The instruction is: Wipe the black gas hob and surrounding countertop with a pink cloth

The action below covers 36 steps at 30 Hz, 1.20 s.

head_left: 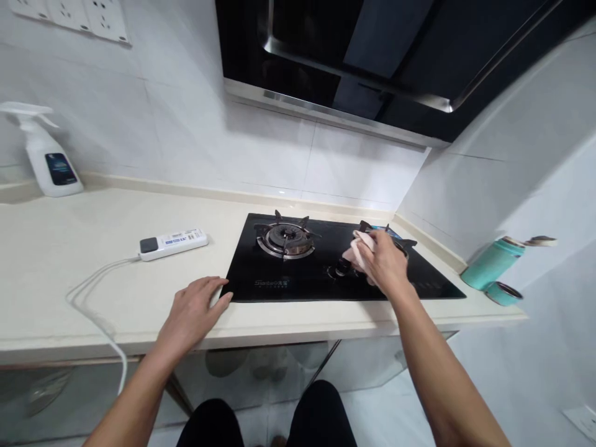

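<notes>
In the head view my right hand (384, 261) is over the right side of the black hob (279, 287), its grip clamped on a pink cloth (359, 244) bunched just beyond the fingers; a knob (341, 269) sits just left of that grip, the left burner (285, 239) further left; my left hand (193, 310) lies flat on the surface (69, 248), grip spread apart, fingertips at the hob's front corner; a power strip (172, 242) lies beyond it.
</notes>
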Motion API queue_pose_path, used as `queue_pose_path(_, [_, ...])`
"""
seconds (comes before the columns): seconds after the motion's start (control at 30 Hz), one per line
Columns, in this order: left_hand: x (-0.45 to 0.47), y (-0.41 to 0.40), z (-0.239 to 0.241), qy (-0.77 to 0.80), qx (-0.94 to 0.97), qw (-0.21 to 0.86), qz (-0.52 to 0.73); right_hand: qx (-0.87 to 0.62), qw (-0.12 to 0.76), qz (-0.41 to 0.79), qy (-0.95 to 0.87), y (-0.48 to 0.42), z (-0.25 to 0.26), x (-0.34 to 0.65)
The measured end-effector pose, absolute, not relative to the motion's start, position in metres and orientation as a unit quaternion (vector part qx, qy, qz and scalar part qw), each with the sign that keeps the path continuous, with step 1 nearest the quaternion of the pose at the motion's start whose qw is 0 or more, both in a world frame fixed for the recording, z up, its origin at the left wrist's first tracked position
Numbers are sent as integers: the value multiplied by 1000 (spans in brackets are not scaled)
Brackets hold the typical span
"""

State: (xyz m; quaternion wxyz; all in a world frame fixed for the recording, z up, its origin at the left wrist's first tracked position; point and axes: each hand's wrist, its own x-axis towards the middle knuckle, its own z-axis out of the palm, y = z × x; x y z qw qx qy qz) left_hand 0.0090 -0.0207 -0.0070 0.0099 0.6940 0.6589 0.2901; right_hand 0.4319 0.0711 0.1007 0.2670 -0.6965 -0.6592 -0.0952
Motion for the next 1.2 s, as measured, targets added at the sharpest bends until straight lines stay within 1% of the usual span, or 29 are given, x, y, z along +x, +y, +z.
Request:
queue_pose_path(0.17, [7, -19, -10, 657, 696, 7, 290, -674, 113, -104, -722, 98, 85, 389])
queue_pose_path(0.4, [10, -21, -5, 669, 685, 22, 288, -695, 90, -88, -708, 72, 61, 425])
queue_pose_path(0.47, [11, -22, -3, 673, 682, 25, 285, -686, 107, -71, -716, 60, 52, 440])
queue_pose_path(0.53, [11, -22, -3, 673, 683, 26, 282, -681, 167, -11, -713, 53, 46, 457])
queue_pose_path(0.57, [12, -22, -3, 672, 685, 26, 282, -678, 218, 27, -701, 52, 45, 467])
queue_pose_path(0.63, [12, -22, -3, 669, 688, 24, 281, -656, 351, 86, -663, 57, 50, 486])
queue_pose_path(0.7, [12, -22, -2, 670, 687, 23, 281, -615, 486, 87, -615, 71, 65, 501])
queue_pose_path(0.73, [12, -22, -1, 672, 685, 23, 280, -594, 539, 73, -593, 80, 76, 505])
queue_pose_path(0.77, [12, -22, -1, 674, 684, 25, 279, -582, 570, 55, -578, 90, 86, 506])
queue_pose_path(0.8, [13, -23, 1, 676, 682, 28, 278, -585, 576, 36, -570, 100, 97, 504])
queue_pose_path(0.83, [13, -23, 2, 677, 681, 30, 277, -607, 552, 17, -571, 111, 106, 499])
queue_pose_path(0.9, [13, -23, 4, 679, 679, 34, 276, -676, 451, -7, -583, 129, 117, 483])
queue_pose_path(0.97, [14, -23, 5, 684, 674, 36, 276, -727, 353, -1, -589, 143, 115, 465])
queue_pose_path(1.0, [14, -23, 5, 686, 672, 37, 277, -736, 324, 7, -595, 147, 110, 457])
queue_pose_path(1.07, [14, -23, 5, 687, 669, 37, 280, -732, 296, 14, -613, 149, 96, 445])
queue_pose_path(1.2, [12, -22, 4, 686, 670, 32, 280, -705, 216, 4, -675, 140, 67, 441])
